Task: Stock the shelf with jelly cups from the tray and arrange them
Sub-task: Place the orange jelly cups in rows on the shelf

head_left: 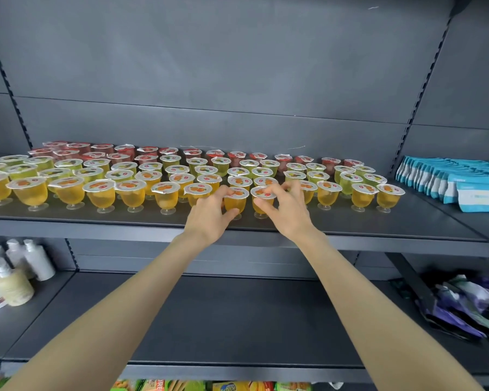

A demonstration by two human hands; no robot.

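Rows of jelly cups fill the grey shelf [407, 221]: red ones at the back [147, 151], green ones in the middle [201, 163], orange ones at the front [100, 194]. My left hand [209, 214] grips an orange cup [235, 200] in the front row, thumb below and fingers on its lid. My right hand [287, 211] pinches the neighbouring orange cup [263, 197] by its lid and side. Both cups stand on the shelf. No tray is in view.
Blue and white packets [449, 182] lie on the shelf to the right. One shelf lower [237, 320], white and cream bottles [9, 277] stand at the left and purple pouches [463, 306] lie at the right. Colourful packages [209, 386] show at the bottom edge.
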